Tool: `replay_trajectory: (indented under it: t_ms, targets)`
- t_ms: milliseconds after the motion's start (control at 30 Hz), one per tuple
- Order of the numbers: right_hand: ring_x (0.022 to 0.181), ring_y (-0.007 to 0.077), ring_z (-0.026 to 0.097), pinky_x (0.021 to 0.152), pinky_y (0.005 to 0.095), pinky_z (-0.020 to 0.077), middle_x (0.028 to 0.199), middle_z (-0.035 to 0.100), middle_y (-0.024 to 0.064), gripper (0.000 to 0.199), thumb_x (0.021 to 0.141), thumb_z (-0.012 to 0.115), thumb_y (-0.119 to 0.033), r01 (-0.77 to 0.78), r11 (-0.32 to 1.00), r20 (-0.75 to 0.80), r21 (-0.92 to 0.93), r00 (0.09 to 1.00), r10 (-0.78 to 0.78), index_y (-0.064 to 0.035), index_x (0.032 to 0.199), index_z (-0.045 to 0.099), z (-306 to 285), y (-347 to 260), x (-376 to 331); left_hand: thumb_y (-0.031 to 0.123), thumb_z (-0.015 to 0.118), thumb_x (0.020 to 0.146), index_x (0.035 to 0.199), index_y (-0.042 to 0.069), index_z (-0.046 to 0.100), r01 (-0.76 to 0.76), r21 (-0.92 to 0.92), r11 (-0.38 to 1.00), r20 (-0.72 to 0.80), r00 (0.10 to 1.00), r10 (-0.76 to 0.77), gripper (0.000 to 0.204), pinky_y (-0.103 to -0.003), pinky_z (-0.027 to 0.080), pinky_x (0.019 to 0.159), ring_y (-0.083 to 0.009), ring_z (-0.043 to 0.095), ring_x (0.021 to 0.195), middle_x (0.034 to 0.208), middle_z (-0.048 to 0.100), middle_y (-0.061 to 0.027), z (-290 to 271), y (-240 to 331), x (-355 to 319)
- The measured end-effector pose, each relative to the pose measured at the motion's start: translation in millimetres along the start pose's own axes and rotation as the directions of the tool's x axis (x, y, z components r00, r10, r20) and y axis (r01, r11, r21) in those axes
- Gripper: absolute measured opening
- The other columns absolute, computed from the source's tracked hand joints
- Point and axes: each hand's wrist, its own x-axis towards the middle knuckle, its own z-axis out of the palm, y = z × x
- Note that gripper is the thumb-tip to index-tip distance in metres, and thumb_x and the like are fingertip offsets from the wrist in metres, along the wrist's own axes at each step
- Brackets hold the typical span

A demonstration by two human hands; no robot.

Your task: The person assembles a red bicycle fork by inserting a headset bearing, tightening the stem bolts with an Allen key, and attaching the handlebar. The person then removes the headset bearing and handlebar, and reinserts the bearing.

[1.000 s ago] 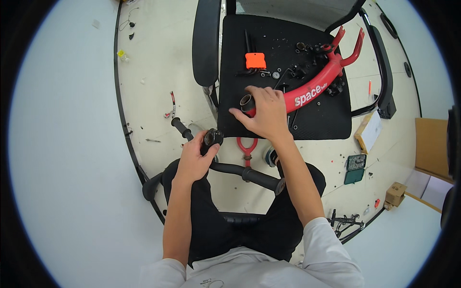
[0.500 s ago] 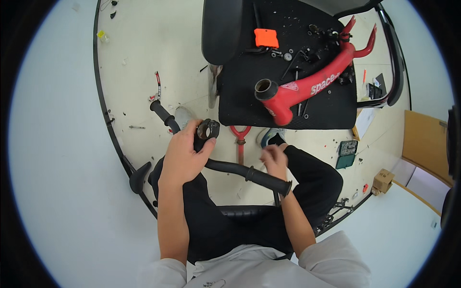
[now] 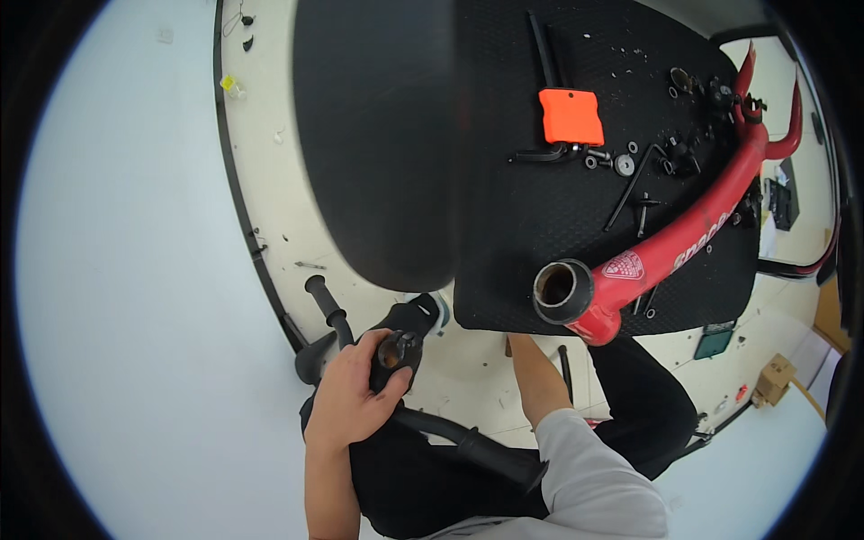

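Note:
My left hand (image 3: pixel 353 396) is closed around the stem clamp of a black bicycle handlebar (image 3: pixel 432 425). The clamp's round opening shows above my fingers. One rubber grip (image 3: pixel 326 301) points up and away on the left; the other slants toward my right sleeve. My right forearm (image 3: pixel 537 382) reaches down beneath the front edge of a black chair seat (image 3: pixel 504 297), which hides the right hand. On that seat lies a red bicycle frame (image 3: pixel 670 243), its open head tube facing me.
An orange-cased hex key set (image 3: pixel 572 117), a loose hex key (image 3: pixel 630 193) and small bolts and washers lie on the seat. The chair's armrest (image 3: pixel 373 135) looms at left. On the floor are a green case (image 3: pixel 714 341) and a cardboard box (image 3: pixel 774 378).
My view has come lower and closer to the chair. My right hand has gone down out of sight under the seat edge. The left hand keeps hold of the handlebar.

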Motion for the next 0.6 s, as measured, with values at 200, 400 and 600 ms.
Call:
replay_trajectory:
  t_ms: [200, 400, 600]
  targets:
    - [0.106, 0.0377, 0.064, 0.091, 0.0452, 0.0506, 0.111, 0.067, 0.0215, 0.056, 0.074, 0.071, -0.035, -0.053, 0.989, 0.029, 0.140, 0.998, 0.049, -0.0063, 0.121, 0.060, 13.9, 29.9, -17.4, 0.020, 0.068, 0.082, 0.114, -0.002, 0.057, 0.005, 0.158, 0.987, 0.088, 0.996, -0.019, 0.041, -0.041, 0.049, 0.076, -0.0404, 0.063, 0.085, 0.089, 0.066, -0.0219, 12.9, 20.1, 7.5]
    - [0.071, 0.0184, 0.061, 0.066, 0.0332, 0.0509, 0.079, 0.062, 0.0062, 0.034, 0.076, 0.065, -0.033, -0.861, -0.024, 0.850, 0.507, 0.496, 0.180, -0.0089, 0.100, 0.059, -136.7, 49.3, -3.7, 0.021, 0.067, 0.082, 0.110, -0.003, 0.059, -0.072, 0.148, 0.986, 0.006, 0.997, 0.072, 0.038, -0.045, 0.051, 0.073, -0.0436, 0.065, 0.081, 0.083, 0.067, -0.0246, 34.9, 13.9, 1.2]
    - [0.053, 0.0236, 0.054, 0.057, 0.0371, 0.0492, 0.065, 0.053, 0.0084, 0.032, 0.084, 0.056, -0.040, -0.849, -0.401, 0.915, 0.345, 0.400, -0.059, -0.0091, 0.089, 0.051, -273.9, 80.6, -11.6, 0.021, 0.067, 0.081, 0.109, -0.004, 0.060, -0.189, 0.233, 0.954, -0.158, 0.960, 0.229, 0.038, -0.038, 0.048, 0.064, -0.0287, 0.060, 0.066, 0.075, 0.065, -0.0177, 4.3, 28.8, -28.6]
